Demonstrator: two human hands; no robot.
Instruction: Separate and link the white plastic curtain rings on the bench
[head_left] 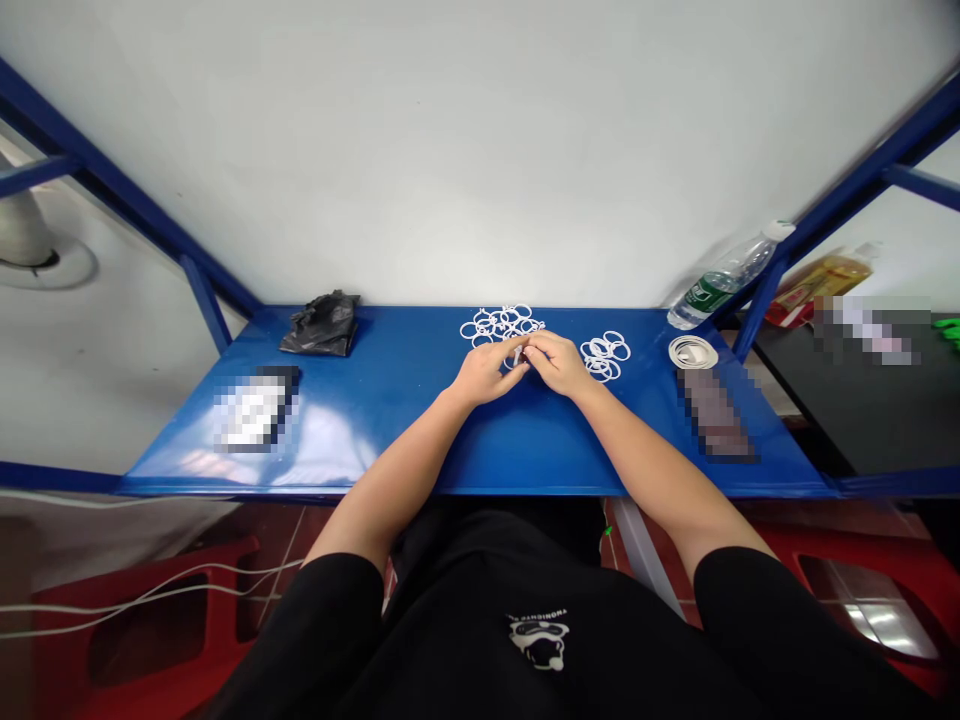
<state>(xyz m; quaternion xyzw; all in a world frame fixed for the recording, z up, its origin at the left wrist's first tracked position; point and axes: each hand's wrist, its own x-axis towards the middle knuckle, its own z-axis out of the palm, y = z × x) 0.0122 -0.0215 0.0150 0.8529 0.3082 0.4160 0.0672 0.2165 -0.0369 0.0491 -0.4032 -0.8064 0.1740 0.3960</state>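
Over the blue table, my left hand and my right hand meet with fingertips close together. Between them shows part of a white ring, which looks like a curtain ring with a small clip or eyelet; the fingers of both hands are closed on it and hide most of it. Just behind my hands lies a loose pile of similar white rings. A smaller group of white rings lies right of my right hand.
On the blue table, a crumpled black plastic bag and a blurred-out item lie left. At right are a leaning water bottle, a white coil and another blurred-out item. Blue frame bars flank both sides.
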